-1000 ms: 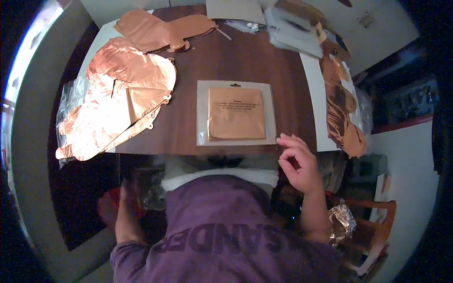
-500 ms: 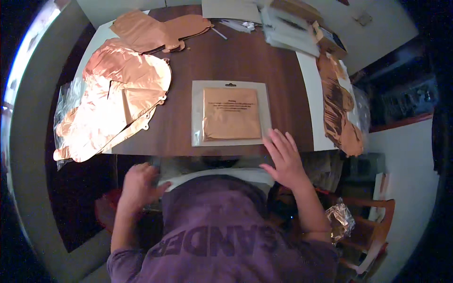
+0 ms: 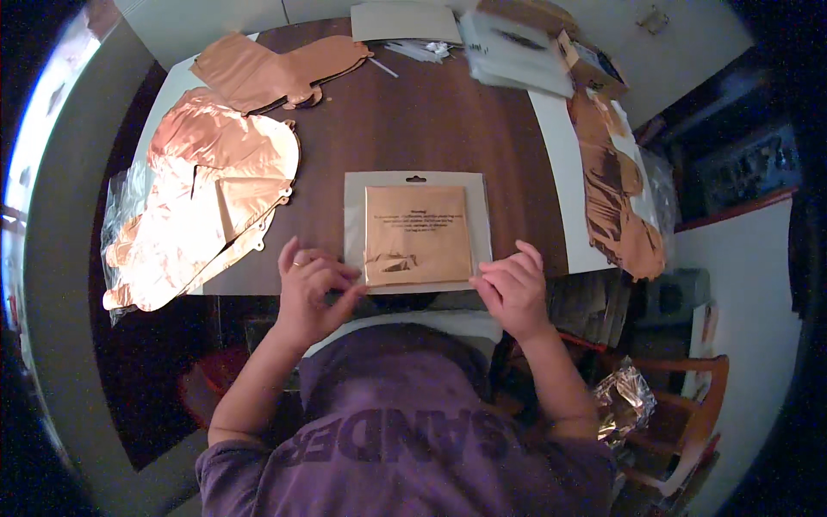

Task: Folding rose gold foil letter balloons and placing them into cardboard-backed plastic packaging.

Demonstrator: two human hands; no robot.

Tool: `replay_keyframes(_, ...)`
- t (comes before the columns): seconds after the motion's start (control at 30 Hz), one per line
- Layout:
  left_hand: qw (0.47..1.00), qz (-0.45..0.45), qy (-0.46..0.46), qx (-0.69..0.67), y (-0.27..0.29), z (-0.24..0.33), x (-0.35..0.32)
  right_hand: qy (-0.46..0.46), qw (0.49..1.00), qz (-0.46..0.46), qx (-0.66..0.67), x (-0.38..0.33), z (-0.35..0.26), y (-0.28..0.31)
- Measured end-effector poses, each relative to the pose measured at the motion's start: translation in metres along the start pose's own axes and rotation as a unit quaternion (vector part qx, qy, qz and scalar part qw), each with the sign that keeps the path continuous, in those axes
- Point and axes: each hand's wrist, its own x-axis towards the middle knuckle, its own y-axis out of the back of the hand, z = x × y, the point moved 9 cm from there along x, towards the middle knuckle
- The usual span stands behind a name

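So here's where we're at: the flat clear packet with the rose-gold foil sheet inside (image 3: 418, 231) is lying square on the brown table (image 3: 448, 121), right in front of us at the near edge, dead centre between both hands. Its hang-tab end points to 12 o'clock, away from us, and the bottom edge faces us at 6 o'clock. The packet is close to square, only slightly taller than wide, so the long axis runs 12 to 6.

Our left hand (image 3: 312, 293) is at the packet's bottom-left corner, roughly 7 o'clock from its middle. Fingers are curled in narrow, thumb and fingertips pinched together right at that corner; it looks like they're on the plastic edge, but we can't tell for sure if they actually have a grip on it. Our right hand (image 3: 514, 289) mirrors it at the bottom-right corner, about 5 o'clock from the middle, fingers bent and close together, touching or just beside the edge, holding nothing we can see.

So from either hand the packet lies up and inward: toward 1 o'clock from the left, toward 11 o'clock from the right. Both hands look about equally near.

Around it: a big crumpled rose-gold foil balloon (image 3: 202, 207) at 9 to 10 o'clock, more folded foil pieces (image 3: 267, 69) at 11 o'clock, and a strip of foil shapes (image 3: 616, 189) at 3 o'clock.
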Motion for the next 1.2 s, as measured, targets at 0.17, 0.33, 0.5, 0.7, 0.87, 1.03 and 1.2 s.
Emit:
replay_keyframes(0.17,0.982,-0.041,0.176,0.050,0.003,-0.014,0.009,-0.152,0.988,-0.026,0.020,0.009,0.020,-0.009)
replay_keyframes(0.33,0.989,0.062,0.065,0.116,0.010,0.014,0.012,-0.226,0.974,-0.002,-0.017,0.002,0.022,-0.010)
replay_keyframes(0.5,0.979,-0.176,-0.078,0.061,-0.048,0.056,0.019,-0.244,0.969,0.001,-0.020,-0.005,0.008,-0.004)
replay_keyframes(0.7,0.969,-0.127,-0.171,0.122,-0.051,0.052,-0.029,-0.463,0.876,-0.029,0.133,-0.094,0.060,0.018)
replay_keyframes(0.87,0.912,-0.145,-0.377,-0.065,-0.067,0.142,-0.031,-0.470,0.771,-0.070,0.425,-0.094,0.075,0.064)
replay_keyframes(1.03,0.876,-0.187,-0.421,-0.145,-0.110,0.175,-0.022,-0.447,0.685,-0.487,0.307,-0.151,0.066,0.065)
replay_keyframes(1.2,0.949,-0.224,-0.171,-0.144,-0.107,0.081,-0.029,-0.525,0.724,-0.447,-0.015,-0.288,0.125,0.155)
